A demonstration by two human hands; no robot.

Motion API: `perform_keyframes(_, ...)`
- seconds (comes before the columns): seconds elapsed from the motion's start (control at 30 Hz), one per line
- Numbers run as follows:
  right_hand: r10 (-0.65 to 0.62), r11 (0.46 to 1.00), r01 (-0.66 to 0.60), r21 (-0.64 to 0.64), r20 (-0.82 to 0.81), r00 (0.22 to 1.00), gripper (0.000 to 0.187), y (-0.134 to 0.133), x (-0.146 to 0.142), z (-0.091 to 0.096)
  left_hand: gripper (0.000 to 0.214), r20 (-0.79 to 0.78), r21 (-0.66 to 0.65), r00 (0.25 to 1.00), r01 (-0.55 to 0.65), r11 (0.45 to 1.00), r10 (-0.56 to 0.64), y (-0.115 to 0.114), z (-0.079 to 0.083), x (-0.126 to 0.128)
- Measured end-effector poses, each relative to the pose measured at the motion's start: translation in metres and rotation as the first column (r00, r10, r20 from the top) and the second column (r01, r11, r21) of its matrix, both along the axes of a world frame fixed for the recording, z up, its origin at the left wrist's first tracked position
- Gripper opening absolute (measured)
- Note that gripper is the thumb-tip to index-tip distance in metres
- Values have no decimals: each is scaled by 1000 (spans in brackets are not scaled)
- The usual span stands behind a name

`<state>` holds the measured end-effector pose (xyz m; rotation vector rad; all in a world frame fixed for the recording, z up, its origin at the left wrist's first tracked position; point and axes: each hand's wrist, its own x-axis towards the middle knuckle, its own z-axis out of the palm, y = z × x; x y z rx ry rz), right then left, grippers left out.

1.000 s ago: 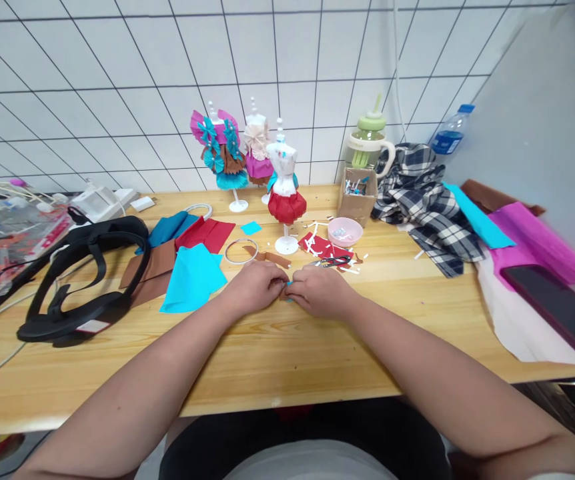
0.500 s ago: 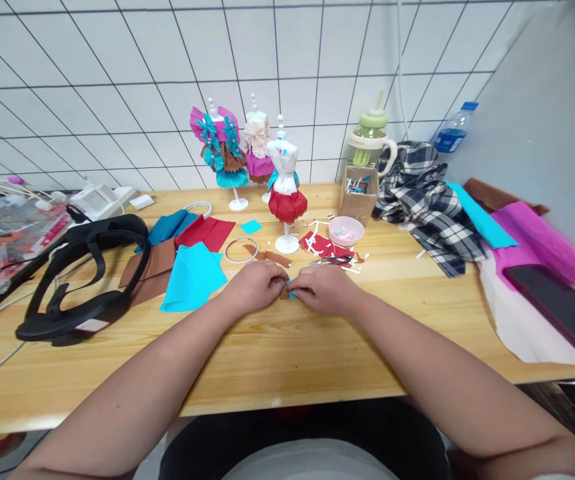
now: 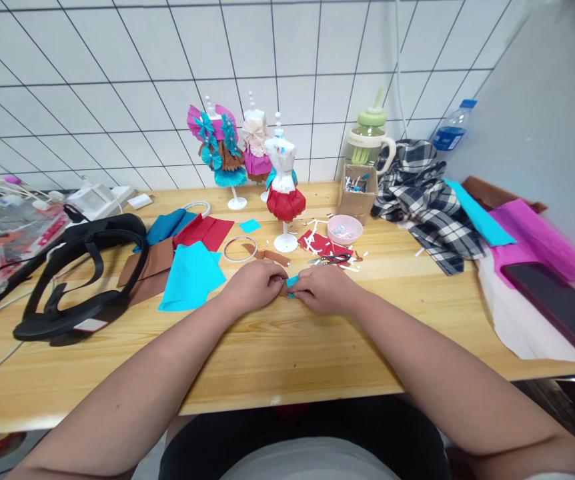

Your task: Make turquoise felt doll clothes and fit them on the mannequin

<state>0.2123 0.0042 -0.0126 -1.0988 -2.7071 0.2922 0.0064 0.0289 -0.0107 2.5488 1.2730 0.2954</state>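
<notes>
My left hand [image 3: 253, 285] and my right hand [image 3: 323, 289] meet on the wooden table [image 3: 287, 347], fingertips pinched together on a small folded piece of teal and brown paper [image 3: 290, 284]. Most of that piece is hidden by my fingers. Just behind my hands lie a brown paper strip [image 3: 273, 256], a wire ring [image 3: 240, 249] and black scissors [image 3: 335, 259] on red paper scraps. A small mannequin in a red paper skirt [image 3: 284, 193] stands beyond them. A teal paper sheet [image 3: 190, 275] lies left of my left hand.
Two more dressed mannequins [image 3: 225, 150] stand by the tiled wall. A black headset [image 3: 80, 280] lies at left, a pink bowl [image 3: 344, 229], a cardboard box [image 3: 357, 190] and a green-lidded cup [image 3: 369, 140] at the back, plaid cloth [image 3: 425, 200] and magenta paper with a phone [image 3: 552, 300] at right.
My hands have stayed in place; the fingers have worked the small piece so more teal shows between them. The view has shifted slightly.
</notes>
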Motion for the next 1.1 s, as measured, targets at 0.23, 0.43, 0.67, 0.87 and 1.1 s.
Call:
perform_keyframes(0.23, -275, 961, 275, -25, -169, 946, 26, 8, 8, -6, 23, 25, -5, 997, 78, 997, -78, -1, 2, 1)
perform_keyframes(0.43, -272, 962, 268, -48, -109, 956, 19, 12, 9, -11, 23, 11, -12, 997, 80, 997, -80, -1, 3, 1)
perform_keyframes(0.67, -298, 950, 284, -129, -105, 949, 15, 17, 12, -11, 22, 19, -21, 996, 87, 996, -87, -2, 4, 1)
perform_keyframes(0.87, -321, 943, 309, -124, -99, 942, 12, 17, 13, -9, 26, 38, 67, 989, -142, 988, 140, 13, 22, -30)
perform_keyframes(1.1, -333, 926, 292, -237, -155, 930, 18, 19, 17, -8, 21, -212, 250, 929, -248, 936, 303, 37, 11, -68)
